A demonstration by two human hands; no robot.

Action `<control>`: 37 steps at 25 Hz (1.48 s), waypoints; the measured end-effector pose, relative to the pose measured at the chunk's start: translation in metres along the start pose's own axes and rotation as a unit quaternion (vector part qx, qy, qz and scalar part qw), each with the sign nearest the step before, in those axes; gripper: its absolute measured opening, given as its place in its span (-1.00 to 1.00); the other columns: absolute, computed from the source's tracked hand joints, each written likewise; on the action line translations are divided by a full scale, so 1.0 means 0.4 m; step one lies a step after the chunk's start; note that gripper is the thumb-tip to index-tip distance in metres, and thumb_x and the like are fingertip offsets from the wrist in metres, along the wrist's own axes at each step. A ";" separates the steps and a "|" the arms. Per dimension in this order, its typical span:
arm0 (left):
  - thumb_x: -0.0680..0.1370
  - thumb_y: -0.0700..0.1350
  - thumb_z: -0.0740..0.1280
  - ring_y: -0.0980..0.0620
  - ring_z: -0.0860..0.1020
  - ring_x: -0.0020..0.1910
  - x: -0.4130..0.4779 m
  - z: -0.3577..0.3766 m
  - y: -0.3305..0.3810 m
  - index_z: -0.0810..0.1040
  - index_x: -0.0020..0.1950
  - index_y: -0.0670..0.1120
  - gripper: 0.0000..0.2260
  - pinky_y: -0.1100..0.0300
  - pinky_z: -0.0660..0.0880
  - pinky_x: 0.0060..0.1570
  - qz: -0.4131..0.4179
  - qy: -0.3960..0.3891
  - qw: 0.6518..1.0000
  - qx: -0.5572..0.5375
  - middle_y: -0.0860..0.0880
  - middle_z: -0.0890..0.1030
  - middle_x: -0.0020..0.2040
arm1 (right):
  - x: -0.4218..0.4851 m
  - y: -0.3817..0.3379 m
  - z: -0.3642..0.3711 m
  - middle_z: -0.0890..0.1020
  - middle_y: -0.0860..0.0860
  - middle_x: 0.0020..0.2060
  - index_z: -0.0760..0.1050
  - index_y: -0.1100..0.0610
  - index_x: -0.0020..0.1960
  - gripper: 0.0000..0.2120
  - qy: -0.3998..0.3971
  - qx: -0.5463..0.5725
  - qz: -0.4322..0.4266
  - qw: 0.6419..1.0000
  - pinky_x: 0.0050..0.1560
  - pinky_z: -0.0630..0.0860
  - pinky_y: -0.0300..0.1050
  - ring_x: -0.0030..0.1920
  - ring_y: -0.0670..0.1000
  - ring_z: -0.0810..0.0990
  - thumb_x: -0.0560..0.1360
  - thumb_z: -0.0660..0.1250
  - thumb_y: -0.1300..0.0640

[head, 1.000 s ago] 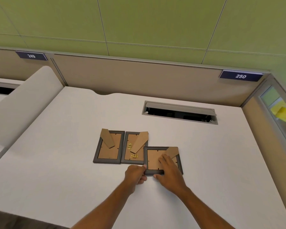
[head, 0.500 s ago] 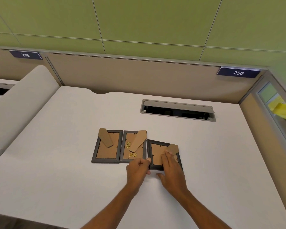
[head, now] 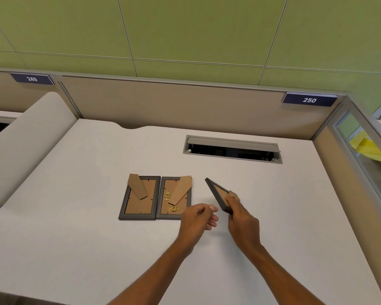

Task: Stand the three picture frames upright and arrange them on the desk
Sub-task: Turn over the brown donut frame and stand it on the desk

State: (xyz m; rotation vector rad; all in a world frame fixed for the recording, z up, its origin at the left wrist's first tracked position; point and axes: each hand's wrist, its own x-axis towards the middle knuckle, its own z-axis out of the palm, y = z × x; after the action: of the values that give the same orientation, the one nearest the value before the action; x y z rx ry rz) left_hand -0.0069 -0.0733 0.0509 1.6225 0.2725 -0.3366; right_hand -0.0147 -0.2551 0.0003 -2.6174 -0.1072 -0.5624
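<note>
Two dark picture frames lie face down side by side on the white desk (head: 75, 227), brown backs and cardboard stands up: the left frame (head: 139, 199) and the middle frame (head: 174, 198), which has gold hangers. My right hand (head: 240, 219) grips the third frame (head: 218, 193) by its near end and holds it tilted on edge above the desk, just right of the middle frame. My left hand (head: 198, 219) hovers beside it, fingers loosely curled, holding nothing.
An open cable slot (head: 231, 148) with a grey flap sits in the desk behind the frames. A beige partition (head: 185, 104) runs along the back, a rounded divider (head: 24, 139) on the left, a glass side panel (head: 365, 155) on the right.
The third frame lay flat under both hands; now my right hand has lifted it off the desk and tilted it on edge. My left hand has let go of it.
</note>
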 end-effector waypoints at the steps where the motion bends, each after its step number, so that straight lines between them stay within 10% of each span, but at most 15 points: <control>1: 0.72 0.03 0.38 -0.09 0.79 -0.09 0.001 -0.002 0.000 0.80 0.07 0.00 -0.79 0.17 0.73 -0.06 -0.001 -0.002 1.000 -0.002 -0.03 0.81 -0.13 | 0.013 0.002 -0.012 0.77 0.24 0.18 0.58 0.31 0.45 -0.43 0.000 0.010 0.012 1.000 -0.14 0.80 0.17 -0.14 0.26 0.82 0.47 0.62 0.35; 6: 0.70 -0.05 0.40 -0.18 0.78 -0.03 0.014 -0.029 -0.016 0.79 0.08 -0.04 -0.83 0.08 0.72 -0.03 -0.021 0.006 0.999 -0.027 -0.08 0.81 -0.10 | 0.102 -0.001 -0.077 0.69 -0.06 -0.21 0.54 0.01 0.30 -0.73 -0.030 0.064 0.117 0.991 -0.34 0.61 -0.10 -0.34 0.01 0.62 0.63 0.41 0.20; 11: 0.68 -0.04 0.45 -0.07 0.76 -0.05 0.045 -0.054 -0.020 0.74 0.14 -0.09 -0.85 0.04 0.70 0.01 -0.049 0.034 0.996 -0.064 -0.13 0.80 -0.01 | 0.139 -0.007 -0.103 0.66 -0.15 0.08 0.59 0.02 0.35 -0.70 -0.059 0.166 0.186 0.967 -0.15 0.71 -0.21 0.00 -0.02 0.70 0.63 0.45 0.08; 21: 0.73 0.06 0.36 -0.04 0.74 -0.05 0.069 -0.055 -0.015 0.68 0.12 -0.09 -0.76 0.06 0.69 -0.02 -0.074 0.016 0.997 -0.025 -0.10 0.78 0.00 | 0.133 -0.015 -0.099 0.84 -0.02 -0.01 0.67 0.02 0.16 -0.83 -0.075 0.442 0.375 0.811 -0.09 0.80 0.15 -0.07 0.09 0.85 0.59 0.53 0.14; 28: 0.68 0.24 0.36 0.07 0.73 -0.30 0.077 -0.062 -0.003 0.72 0.04 -0.12 -0.57 0.18 0.71 -0.22 -0.094 -0.013 0.995 -0.028 -0.05 0.76 -0.19 | 0.121 0.015 -0.099 0.84 0.04 -0.02 0.68 0.10 0.18 -0.80 -0.086 0.466 0.429 0.769 -0.04 0.79 0.23 -0.07 0.17 0.85 0.57 0.55 0.13; 37: 0.67 0.26 0.37 0.03 0.82 -0.05 0.079 -0.018 0.028 0.71 0.17 -0.07 -0.59 0.13 0.73 -0.08 -0.093 -0.070 0.993 -0.006 0.06 0.84 -0.03 | 0.131 0.032 -0.115 0.84 0.03 0.01 0.68 0.10 0.21 -0.79 -0.101 0.476 0.422 0.765 0.01 0.78 0.24 -0.05 0.17 0.84 0.59 0.53 0.11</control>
State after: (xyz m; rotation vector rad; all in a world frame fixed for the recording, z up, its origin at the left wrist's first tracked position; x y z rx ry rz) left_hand 0.0270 -0.0677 0.0498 1.5561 0.3187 -0.5883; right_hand 0.0182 -0.2883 0.0535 -1.4548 0.5570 0.1224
